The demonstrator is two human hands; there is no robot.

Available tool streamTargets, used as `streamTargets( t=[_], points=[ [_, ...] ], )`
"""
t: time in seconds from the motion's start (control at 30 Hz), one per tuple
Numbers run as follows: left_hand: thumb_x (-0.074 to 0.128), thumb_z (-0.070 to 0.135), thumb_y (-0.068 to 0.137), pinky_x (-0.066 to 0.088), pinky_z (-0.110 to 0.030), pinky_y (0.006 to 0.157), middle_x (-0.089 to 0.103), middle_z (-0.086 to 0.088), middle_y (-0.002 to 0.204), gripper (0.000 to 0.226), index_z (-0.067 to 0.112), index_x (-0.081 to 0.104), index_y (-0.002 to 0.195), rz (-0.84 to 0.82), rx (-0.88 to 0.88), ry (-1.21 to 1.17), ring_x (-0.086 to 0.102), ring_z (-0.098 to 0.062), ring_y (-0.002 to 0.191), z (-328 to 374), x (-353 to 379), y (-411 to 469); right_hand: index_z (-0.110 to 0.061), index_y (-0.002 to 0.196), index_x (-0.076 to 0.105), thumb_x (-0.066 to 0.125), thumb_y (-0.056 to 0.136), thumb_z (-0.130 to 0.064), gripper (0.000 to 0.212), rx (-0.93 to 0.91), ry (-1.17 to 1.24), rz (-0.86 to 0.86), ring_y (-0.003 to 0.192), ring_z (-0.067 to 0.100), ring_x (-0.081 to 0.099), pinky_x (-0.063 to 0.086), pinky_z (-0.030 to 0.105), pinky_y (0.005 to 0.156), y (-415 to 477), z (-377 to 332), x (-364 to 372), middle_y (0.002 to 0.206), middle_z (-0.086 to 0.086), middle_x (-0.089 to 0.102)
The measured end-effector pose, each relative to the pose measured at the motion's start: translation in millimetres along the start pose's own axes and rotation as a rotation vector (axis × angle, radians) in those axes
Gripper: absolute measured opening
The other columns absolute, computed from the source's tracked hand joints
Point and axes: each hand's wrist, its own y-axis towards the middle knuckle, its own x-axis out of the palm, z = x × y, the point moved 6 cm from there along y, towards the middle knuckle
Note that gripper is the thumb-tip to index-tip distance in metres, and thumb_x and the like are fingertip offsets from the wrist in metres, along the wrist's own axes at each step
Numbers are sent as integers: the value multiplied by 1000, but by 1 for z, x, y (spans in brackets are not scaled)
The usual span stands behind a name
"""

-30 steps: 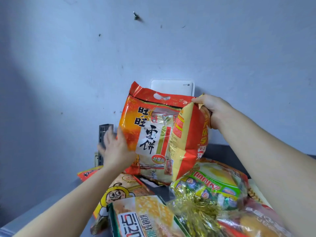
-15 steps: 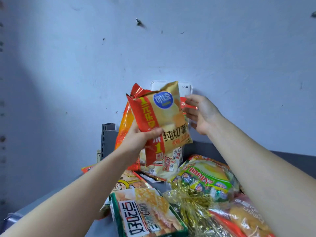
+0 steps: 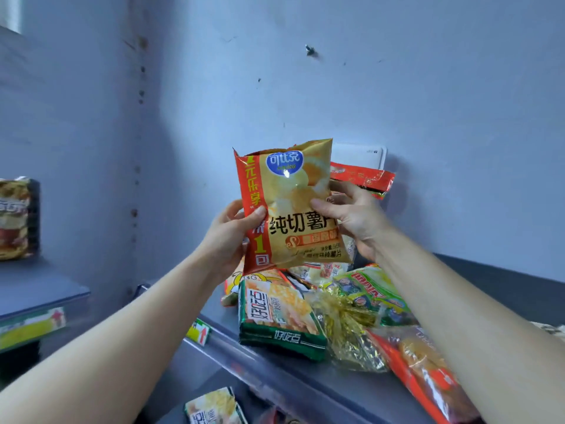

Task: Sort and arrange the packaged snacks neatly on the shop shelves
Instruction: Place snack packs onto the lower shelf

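Observation:
A gold and red bag of potato chips (image 3: 290, 206) is held upright in front of the wall, above the snack pile. My left hand (image 3: 227, 237) grips its lower left edge, thumb on the front. My right hand (image 3: 356, 217) grips its right side, thumb across the front. Behind it leans a large red and orange rice-cracker bag (image 3: 363, 177), mostly hidden. Below lie a green cracker pack (image 3: 278, 316), a gold-tinsel bag (image 3: 345, 325) and a green-yellow candy bag (image 3: 374, 293) on the grey shelf (image 3: 275, 371).
A red-orange snack bag (image 3: 425, 371) lies at the shelf's right front. A second shelf (image 3: 33, 292) at left carries a dark snack pack (image 3: 16, 218). Another pack (image 3: 214, 407) sits on a lower shelf. A white box (image 3: 359, 154) is fixed on the wall.
The view has swung left and closer. My right hand left the big red bag and took the chip bag's right side; both hands hold it now, a bit lower.

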Motion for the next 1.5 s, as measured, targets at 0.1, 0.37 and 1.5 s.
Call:
streamTargets(
  t=[0.1,0.37,1.5],
  points=[
    [56,17,95,55,-29,61,69,-7,106,22,14,58,117,45,-1,75,68,-18,86,13,-16,-32,-25,95,61,77,74,-8,32,9,25,-16,77,21,68,56,32,62,-14,1,20,97,6,67],
    [68,39,77,49,-36,77,71,-2,104,45,18,61,116,141,18,162,67,-21,96,42,-73,-100,-13,116,58,76,75,-4,45,69,119,-176,70,17,68,53,27,54,-56,3,93,89,2,67],
    [88,16,63,55,-30,72,72,-1,103,69,18,51,121,255,-625,342,69,-15,92,-190,-287,-227,-12,86,55,61,88,0,13,623,-218,-239,87,23,64,59,43,74,-168,274,211,92,11,64]
  ],
)
